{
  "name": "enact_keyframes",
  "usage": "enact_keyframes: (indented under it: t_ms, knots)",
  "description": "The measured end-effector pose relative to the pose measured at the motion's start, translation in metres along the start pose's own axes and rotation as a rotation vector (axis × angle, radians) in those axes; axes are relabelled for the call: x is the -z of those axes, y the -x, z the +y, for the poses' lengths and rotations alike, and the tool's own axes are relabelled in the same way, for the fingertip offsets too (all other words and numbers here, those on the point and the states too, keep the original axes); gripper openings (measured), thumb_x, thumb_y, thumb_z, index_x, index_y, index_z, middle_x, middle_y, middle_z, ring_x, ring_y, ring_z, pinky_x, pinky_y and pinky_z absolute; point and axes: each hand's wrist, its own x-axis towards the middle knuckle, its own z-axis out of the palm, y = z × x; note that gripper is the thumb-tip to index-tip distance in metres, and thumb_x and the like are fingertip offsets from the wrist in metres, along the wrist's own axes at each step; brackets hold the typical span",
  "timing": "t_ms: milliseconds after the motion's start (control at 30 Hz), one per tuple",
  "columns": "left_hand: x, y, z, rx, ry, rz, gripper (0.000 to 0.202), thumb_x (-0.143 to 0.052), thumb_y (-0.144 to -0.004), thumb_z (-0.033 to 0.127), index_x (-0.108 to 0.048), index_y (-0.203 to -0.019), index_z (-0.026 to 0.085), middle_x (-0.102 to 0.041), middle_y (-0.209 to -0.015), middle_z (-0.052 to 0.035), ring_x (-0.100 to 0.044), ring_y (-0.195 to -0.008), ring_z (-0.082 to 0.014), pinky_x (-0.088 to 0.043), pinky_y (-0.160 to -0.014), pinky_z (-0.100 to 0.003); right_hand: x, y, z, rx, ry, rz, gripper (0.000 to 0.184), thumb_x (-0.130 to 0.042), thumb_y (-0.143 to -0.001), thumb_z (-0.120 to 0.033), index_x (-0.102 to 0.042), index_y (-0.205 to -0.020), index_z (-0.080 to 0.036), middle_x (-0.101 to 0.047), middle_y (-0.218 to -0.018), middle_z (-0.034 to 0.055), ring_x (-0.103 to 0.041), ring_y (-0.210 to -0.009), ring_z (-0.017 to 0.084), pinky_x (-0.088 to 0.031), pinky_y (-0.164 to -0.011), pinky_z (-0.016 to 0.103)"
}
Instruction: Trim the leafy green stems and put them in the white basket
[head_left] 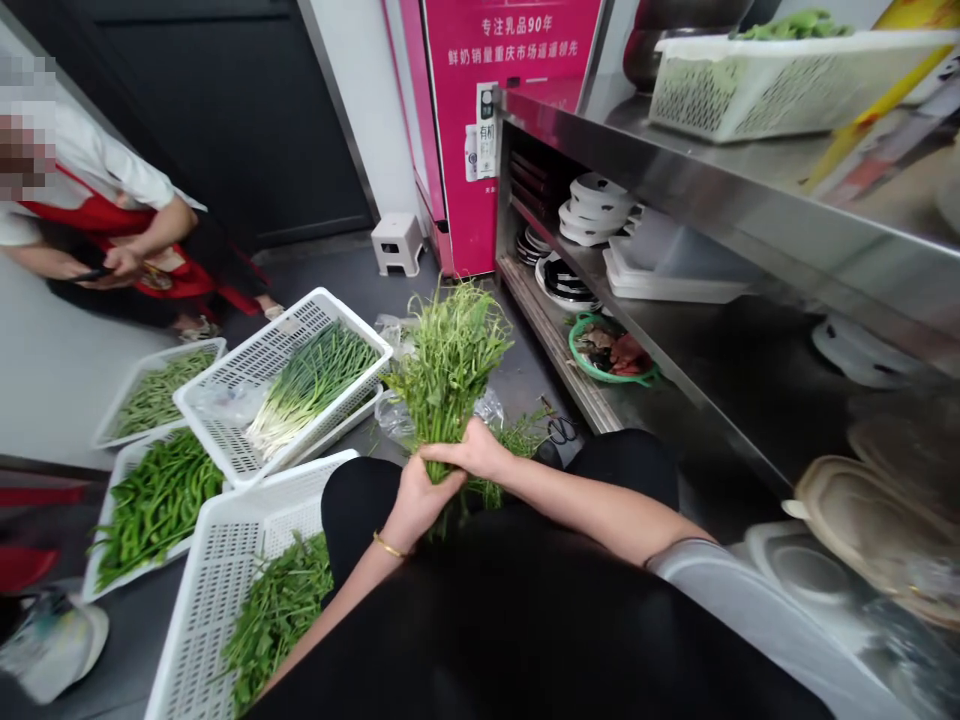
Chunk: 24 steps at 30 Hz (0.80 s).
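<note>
A thick bunch of leafy green stems with curly tendrils [454,350] stands upright in front of my body, held in both hands. My left hand [429,492] is closed round the lower stems. My right hand [476,452] grips the same bunch from the other side, just above, its thumb crossing the stems. Below the hands the stem ends are partly hidden. Loose greens [521,436] lie on the floor behind my right wrist, by a clear plastic bag [394,418]. More cut greens [281,600] fill part of a white basket [180,620] at my left knee.
White baskets at left hold scallions [319,375], green peppers [161,490] and green beans [161,393]. A steel shelf [720,200] with dishes and a green colander [581,350] stands close on my right. Ahead are a small stool [398,243] and a pink fridge [517,60]. A person in a red apron [169,270] stands at left.
</note>
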Motion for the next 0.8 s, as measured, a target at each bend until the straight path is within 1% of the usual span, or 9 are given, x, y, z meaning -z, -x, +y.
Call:
enact_keyframes:
  t_ms: [100, 167, 267, 400, 500, 567, 667, 700, 800]
  knots:
    - [0.009, 0.002, 0.005, 0.257, 0.286, -0.429, 0.025, -0.073, -0.061, 0.03, -0.065, -0.076, 0.012, -0.067, -0.07, -0.0111, -0.065, -0.076, -0.0298, -0.05, -0.062, -0.038, 0.007, 0.01, -0.005, -0.104, -0.041, -0.173, 0.033, -0.066, -0.068, -0.046, -0.063, -0.08, -0.015, -0.064, -0.067, 0.0009, -0.053, -0.044, 0.009, -0.043, -0.041, 0.021]
    - [0.01, -0.003, 0.008, 0.306, 0.381, -0.559, 0.025, -0.073, -0.058, 0.032, -0.066, -0.07, 0.011, -0.066, -0.064, -0.0118, -0.065, -0.069, -0.0306, -0.05, -0.059, -0.039, 0.012, 0.011, -0.007, -0.193, -0.063, -0.326, 0.036, -0.067, -0.068, -0.046, -0.062, -0.086, -0.016, -0.063, -0.064, -0.0002, -0.049, -0.037, 0.007, -0.039, -0.036, 0.02]
    - [0.007, -0.012, 0.009, 0.302, 0.43, -0.566, 0.023, -0.07, -0.056, 0.029, -0.066, -0.068, 0.01, -0.066, -0.065, -0.0133, -0.065, -0.07, -0.0307, -0.049, -0.061, -0.039, 0.02, 0.005, -0.005, -0.246, -0.045, -0.348, 0.038, -0.066, -0.069, -0.047, -0.06, -0.092, -0.016, -0.061, -0.059, -0.0023, -0.049, -0.037, 0.007, -0.04, -0.039, 0.02]
    - [0.001, -0.015, 0.001, 0.327, 0.613, -0.531, 0.03, -0.059, -0.06, 0.032, -0.065, -0.079, 0.01, -0.064, -0.067, -0.0108, -0.06, -0.057, -0.0227, -0.047, -0.057, -0.037, 0.038, -0.003, 0.005, -0.07, 0.096, -0.166, 0.036, -0.064, -0.071, -0.046, -0.061, -0.087, -0.014, -0.063, -0.072, -0.0004, -0.056, -0.06, 0.01, -0.046, -0.059, 0.022]
    - [-0.002, -0.011, -0.005, 0.328, 0.691, -0.481, 0.03, -0.054, -0.063, 0.028, -0.063, -0.085, 0.01, -0.056, -0.06, -0.0039, -0.048, -0.043, -0.0123, -0.042, -0.05, -0.031, 0.057, 0.006, 0.003, -0.084, 0.379, -0.264, 0.035, -0.06, -0.074, -0.047, -0.064, -0.081, -0.012, -0.061, -0.071, -0.0004, -0.054, -0.064, 0.011, -0.042, -0.061, 0.022]
    - [-0.003, -0.009, -0.006, 0.324, 0.675, -0.448, 0.029, -0.055, -0.064, 0.024, -0.063, -0.088, 0.01, -0.053, -0.06, -0.0015, -0.043, -0.043, -0.0096, -0.04, -0.049, -0.028, 0.065, 0.017, -0.008, -0.072, 0.623, -0.19, 0.034, -0.058, -0.077, -0.047, -0.065, -0.081, -0.014, -0.061, -0.07, 0.0002, -0.053, -0.064, 0.011, -0.041, -0.061, 0.023]
    - [-0.006, -0.008, -0.001, 0.339, 0.589, -0.417, 0.024, -0.057, -0.062, 0.022, -0.064, -0.081, 0.01, -0.054, -0.062, -0.0022, -0.044, -0.046, -0.01, -0.039, -0.051, -0.028, 0.063, 0.025, -0.035, 0.239, 0.932, 0.151, 0.028, -0.052, -0.085, -0.039, -0.064, -0.096, -0.016, -0.063, -0.09, 0.0066, -0.057, -0.082, 0.016, -0.044, -0.073, 0.028]
    - [-0.007, -0.007, 0.002, 0.346, 0.557, -0.409, 0.02, -0.057, -0.061, 0.021, -0.064, -0.076, 0.01, -0.054, -0.062, -0.003, -0.046, -0.047, -0.0108, -0.04, -0.052, -0.028, 0.06, 0.023, -0.044, 0.378, 1.02, 0.183, 0.027, -0.05, -0.086, -0.035, -0.062, -0.102, -0.017, -0.061, -0.101, 0.0089, -0.056, -0.09, 0.017, -0.045, -0.078, 0.029]
    - [-0.007, -0.006, 0.006, 0.374, 0.518, -0.422, 0.018, -0.056, -0.062, 0.023, -0.063, -0.069, 0.009, -0.056, -0.06, -0.0055, -0.05, -0.053, -0.0139, -0.041, -0.055, -0.029, 0.052, 0.01, -0.058, 0.619, 1.249, -0.041, 0.023, -0.046, -0.089, -0.028, -0.061, -0.104, -0.019, -0.056, -0.114, 0.0107, -0.054, -0.096, 0.019, -0.046, -0.077, 0.031]
